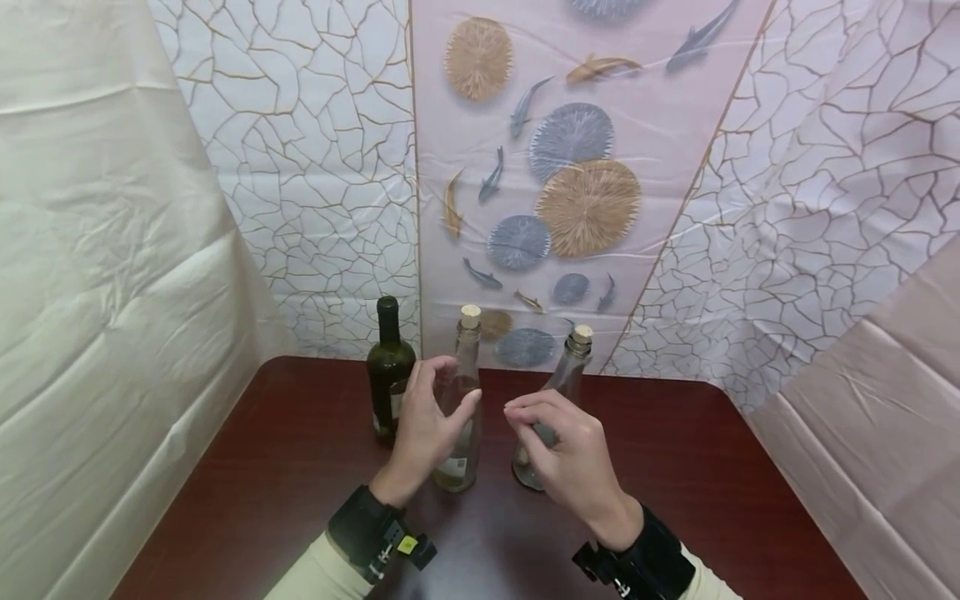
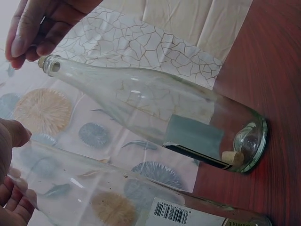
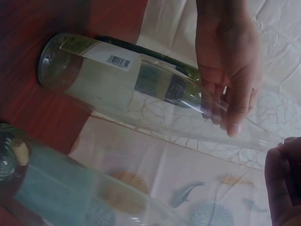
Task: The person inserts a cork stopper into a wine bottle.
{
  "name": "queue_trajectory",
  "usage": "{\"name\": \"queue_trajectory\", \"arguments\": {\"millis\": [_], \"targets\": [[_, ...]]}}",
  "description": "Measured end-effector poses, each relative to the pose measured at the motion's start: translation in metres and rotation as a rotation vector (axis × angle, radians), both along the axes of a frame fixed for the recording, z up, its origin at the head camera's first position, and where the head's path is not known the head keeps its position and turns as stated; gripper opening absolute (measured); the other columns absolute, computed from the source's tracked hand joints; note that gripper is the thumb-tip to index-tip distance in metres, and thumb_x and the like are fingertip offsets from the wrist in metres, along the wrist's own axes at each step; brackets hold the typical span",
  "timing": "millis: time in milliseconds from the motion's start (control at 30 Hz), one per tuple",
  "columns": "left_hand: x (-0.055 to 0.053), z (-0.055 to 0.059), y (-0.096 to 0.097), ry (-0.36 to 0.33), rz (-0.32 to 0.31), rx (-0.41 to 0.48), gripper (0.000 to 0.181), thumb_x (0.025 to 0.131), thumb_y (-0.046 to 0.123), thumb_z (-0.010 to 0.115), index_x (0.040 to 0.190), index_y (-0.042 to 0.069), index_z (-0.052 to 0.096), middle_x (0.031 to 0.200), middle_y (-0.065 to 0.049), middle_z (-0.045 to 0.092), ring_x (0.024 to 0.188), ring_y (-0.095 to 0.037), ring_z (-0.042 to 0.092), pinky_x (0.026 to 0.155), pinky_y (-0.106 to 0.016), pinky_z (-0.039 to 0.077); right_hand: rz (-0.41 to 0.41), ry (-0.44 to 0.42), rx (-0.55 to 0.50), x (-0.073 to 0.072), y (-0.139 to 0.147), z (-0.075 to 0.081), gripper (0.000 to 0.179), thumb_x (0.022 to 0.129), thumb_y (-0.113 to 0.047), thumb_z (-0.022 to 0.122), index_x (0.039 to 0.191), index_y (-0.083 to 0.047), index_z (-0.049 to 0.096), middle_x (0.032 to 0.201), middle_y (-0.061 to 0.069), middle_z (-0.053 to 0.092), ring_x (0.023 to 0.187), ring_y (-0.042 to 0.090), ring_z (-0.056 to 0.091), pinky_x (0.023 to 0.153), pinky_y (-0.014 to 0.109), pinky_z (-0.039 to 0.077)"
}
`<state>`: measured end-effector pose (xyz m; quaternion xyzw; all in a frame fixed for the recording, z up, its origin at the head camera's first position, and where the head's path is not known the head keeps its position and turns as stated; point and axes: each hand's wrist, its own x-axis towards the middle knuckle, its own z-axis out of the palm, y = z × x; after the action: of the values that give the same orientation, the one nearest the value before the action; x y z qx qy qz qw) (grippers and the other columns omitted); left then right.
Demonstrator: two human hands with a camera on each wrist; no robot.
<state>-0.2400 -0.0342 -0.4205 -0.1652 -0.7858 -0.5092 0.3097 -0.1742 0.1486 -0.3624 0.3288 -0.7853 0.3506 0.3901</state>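
- Our right hand point(image 1: 573, 454) curls, fingertips together, near the right clear bottle point(image 1: 567, 379).
- Our left hand point(image 1: 426, 421) curves, thumb spread, at the middle clear bottle point(image 1: 467, 437); contact we cannot tell.
- Green bottle point(image 1: 388, 367) stands farther left.

Three bottles stand on one table point(image 1: 285, 483), of which one is a dark green bottle point(image 1: 387, 367) and two are clear, a left clear bottle point(image 1: 462, 446) and a right clear bottle point(image 1: 567, 379). Three corks show in all: two neck corks, one point(image 1: 470, 316) point(image 1: 582, 334) at the mouth of each clear bottle, and one inner cork point(image 2: 232, 157) inside the right one. There are also two grips, a left grip point(image 1: 427, 425) and a right grip point(image 1: 573, 454), two black wrist straps point(image 1: 652, 558), one readable barcode point(image 2: 170, 213) and three gold printed fish point(image 1: 452, 206).
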Motion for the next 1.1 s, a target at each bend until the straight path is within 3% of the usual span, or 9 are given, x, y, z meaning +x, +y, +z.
{"name": "queue_trajectory", "arguments": {"millis": [267, 433, 600, 733, 833, 967, 1100], "targets": [[0.002, 0.0, 0.001, -0.008, -0.004, -0.007, 0.046, 0.086, 0.029, 0.073, 0.124, 0.012, 0.054, 0.115, -0.006, 0.054, 0.101, -0.018, 0.052, 0.085, -0.043, 0.051, -0.002, 0.001, -0.02, 0.015, -0.001, 0.007, 0.023, 0.07, 0.014, 0.076, 0.085, -0.004, 0.074, 0.088, 0.007, 0.072, 0.08, 0.018, 0.069, 0.064, 0.015, 0.049], [0.002, 0.001, 0.0, -0.014, 0.023, -0.042, 0.047, 0.085, 0.032, 0.074, 0.123, 0.013, 0.055, 0.114, -0.004, 0.056, 0.1, -0.017, 0.053, 0.084, -0.043, 0.051, 0.007, -0.057, -0.024, 0.006, 0.007, -0.013, 0.021, 0.078, 0.005, 0.075, 0.091, -0.012, 0.074, 0.093, 0.0, 0.072, 0.084, 0.011, 0.068, 0.062, 0.015, 0.049], [0.006, 0.0, -0.006, -0.015, 0.033, -0.086, 0.053, 0.083, 0.044, 0.074, 0.123, 0.014, 0.055, 0.113, -0.002, 0.055, 0.1, -0.015, 0.054, 0.083, -0.04, 0.052, -0.009, -0.226, 0.021, 0.005, 0.013, -0.034, 0.012, 0.09, -0.014, 0.07, 0.099, -0.022, 0.073, 0.094, -0.007, 0.07, 0.081, 0.004, 0.062, 0.061, 0.023, 0.05], [0.016, -0.012, -0.029, -0.024, 0.042, -0.064, 0.053, 0.084, 0.047, 0.071, 0.12, 0.012, 0.057, 0.11, -0.003, 0.059, 0.099, -0.015, 0.059, 0.082, -0.04, 0.054, -0.016, -0.34, 0.027, 0.006, 0.009, -0.049, 0.011, 0.094, -0.027, 0.065, 0.103, -0.027, 0.071, 0.091, -0.011, 0.068, 0.078, 0.001, 0.06, 0.062, 0.026, 0.053], [0.03, -0.027, -0.051, -0.074, 0.034, -0.007, 0.044, 0.086, 0.043, 0.071, 0.116, 0.013, 0.06, 0.106, -0.002, 0.064, 0.095, -0.014, 0.062, 0.08, -0.041, 0.055, -0.023, -0.39, -0.017, 0.01, 0.006, -0.061, 0.011, 0.093, -0.029, 0.066, 0.103, -0.029, 0.071, 0.091, -0.013, 0.068, 0.078, 0.0, 0.062, 0.063, 0.026, 0.056], [0.052, -0.053, -0.08, -0.215, 0.041, 0.1, 0.036, 0.086, 0.038, 0.073, 0.111, 0.014, 0.061, 0.101, -0.002, 0.067, 0.091, -0.012, 0.065, 0.081, -0.037, 0.057, -0.047, -0.426, -0.118, 0.016, 0.003, -0.08, 0.009, 0.09, -0.025, 0.07, 0.098, -0.028, 0.073, 0.088, -0.014, 0.07, 0.074, 0.002, 0.063, 0.059, 0.026, 0.055], [0.071, -0.079, -0.1, -0.404, 0.079, 0.211, 0.038, 0.086, 0.04, 0.072, 0.108, 0.011, 0.062, 0.099, -0.002, 0.066, 0.091, -0.014, 0.064, 0.08, -0.031, 0.057, -0.043, -0.522, -0.224, 0.022, -0.001, -0.101, 0.006, 0.086, -0.023, 0.074, 0.092, -0.023, 0.074, 0.082, -0.013, 0.071, 0.067, 0.007, 0.065, 0.056, 0.028, 0.055]]}}
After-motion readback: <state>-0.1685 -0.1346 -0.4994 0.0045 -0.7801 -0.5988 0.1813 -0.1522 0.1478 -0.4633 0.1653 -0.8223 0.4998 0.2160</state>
